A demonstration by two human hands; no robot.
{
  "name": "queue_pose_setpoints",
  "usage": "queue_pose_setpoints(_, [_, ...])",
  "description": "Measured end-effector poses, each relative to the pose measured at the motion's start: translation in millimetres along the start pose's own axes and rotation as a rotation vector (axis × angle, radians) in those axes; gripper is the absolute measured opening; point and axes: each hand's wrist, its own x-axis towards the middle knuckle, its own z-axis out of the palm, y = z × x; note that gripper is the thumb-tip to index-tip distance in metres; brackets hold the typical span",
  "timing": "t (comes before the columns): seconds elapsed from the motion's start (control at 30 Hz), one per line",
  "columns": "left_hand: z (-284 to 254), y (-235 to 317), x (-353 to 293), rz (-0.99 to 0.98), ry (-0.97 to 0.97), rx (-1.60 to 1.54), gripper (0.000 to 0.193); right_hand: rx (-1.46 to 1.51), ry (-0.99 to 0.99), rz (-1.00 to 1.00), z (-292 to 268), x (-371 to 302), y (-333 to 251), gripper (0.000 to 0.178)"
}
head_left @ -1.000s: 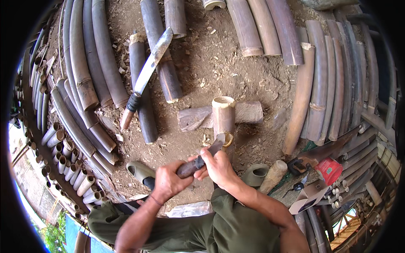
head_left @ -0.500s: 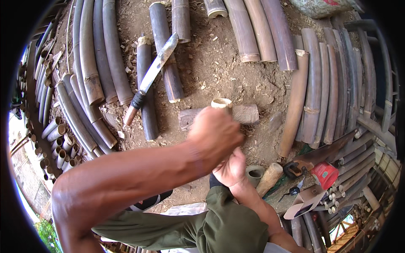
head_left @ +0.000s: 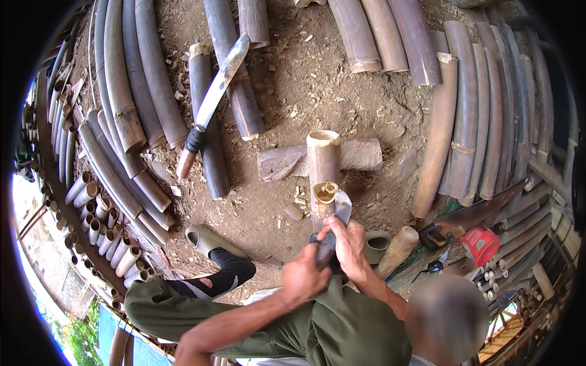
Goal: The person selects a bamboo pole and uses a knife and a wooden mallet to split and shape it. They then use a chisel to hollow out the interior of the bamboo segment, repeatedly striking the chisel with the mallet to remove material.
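Left hand point(head_left: 305, 277) drawn back, one knife point(head_left: 343, 208), one machete point(head_left: 221, 84)

The floor point(head_left: 293, 79) was bare brown earth, uneven and strewn with pale wood chips point(head_left: 177, 191). Bright daylight showed along the left edge, where a strip of grey paved ground point(head_left: 54, 268), green leaves point(head_left: 78, 332) and a blue sheet point(head_left: 107, 326) appeared. At the lower right, wooden framework point(head_left: 495, 348) caught a warm orange light.

Machete point(head_left: 221, 85): across two bamboo lengths point(head_left: 212, 160), left.
Log point(head_left: 360, 154): apparently beneath the bamboo tube point(head_left: 324, 160) (contact hidden).
Handsaw point(head_left: 479, 214): right, beside the tub point(head_left: 480, 245).
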Motion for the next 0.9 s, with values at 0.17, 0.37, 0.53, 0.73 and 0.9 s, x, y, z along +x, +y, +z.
queue_pose_setpoints(0.17, [-22,-27,10,0.201,-0.010,0.273,0.043,0.204,-0.095,-0.045,9,5,22,0.034])
queue_pose_setpoints(0.37, [-187,26,52,0.575,-0.274,0.909,0.023,1.074,-0.743,0.322,34,12,12,0.028])
queue_pose_setpoints(0.53, [-157,-7,52,0.372,-0.373,0.639,0.029,0.698,-0.425,0.274,22,10,4,0.027])
queue_pose_setpoints(0.73, [-40,-27,13,0.129,-0.125,0.132,0.048,0.067,-0.031,0.053,12,3,2,0.037])
queue_pose_setpoints(0.9, [6,4,12,-0.075,-0.133,-0.133,0.068,-0.207,0.185,-0.194,8,10,13,0.039])
